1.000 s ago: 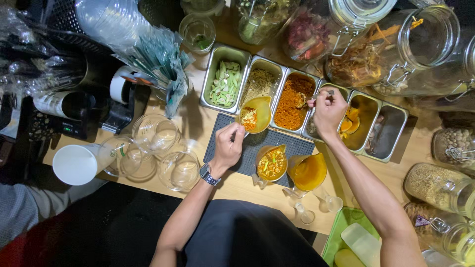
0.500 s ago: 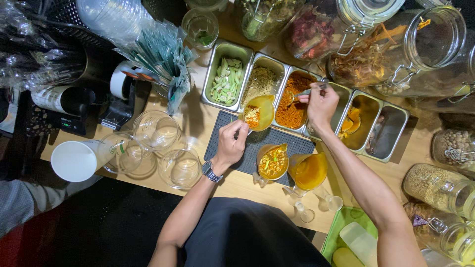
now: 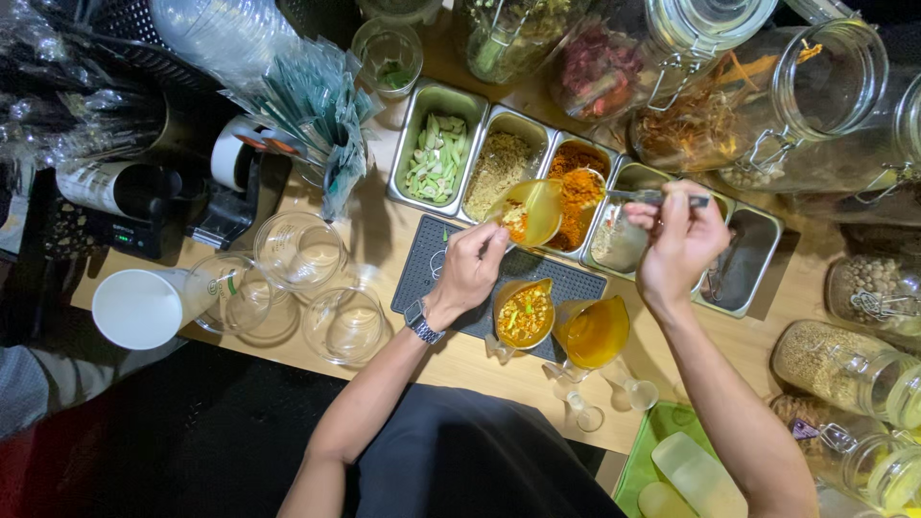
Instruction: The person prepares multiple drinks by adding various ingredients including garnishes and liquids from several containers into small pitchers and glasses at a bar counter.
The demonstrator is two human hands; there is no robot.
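Note:
My left hand [image 3: 470, 267] grips a clear plastic cup [image 3: 531, 211], tilted over the edge of the metal trays, with yellow and orange bits inside. A watch is on that wrist. My right hand [image 3: 679, 242] pinches a metal spoon [image 3: 624, 196] whose tip reaches over the tray of orange shreds [image 3: 578, 197] toward the cup's mouth. On the black ribbed mat [image 3: 430, 273] in front stand two more cups, one with mixed yellow filling [image 3: 524, 315] and one with orange liquid [image 3: 595, 332].
The row of metal trays also holds green slices [image 3: 436, 155] and beige shreds [image 3: 499, 165]. Large glass jars [image 3: 815, 86] crowd the back and right. Empty clear cups [image 3: 299, 251] and a white paper cup [image 3: 136, 309] stand left. A green tray [image 3: 645, 459] lies near right. Another person's sleeve [image 3: 19, 393] shows far left.
My right hand has drawn back to the right with the spoon. My left hand has shifted slightly right, keeping the tilted cup at the orange tray.

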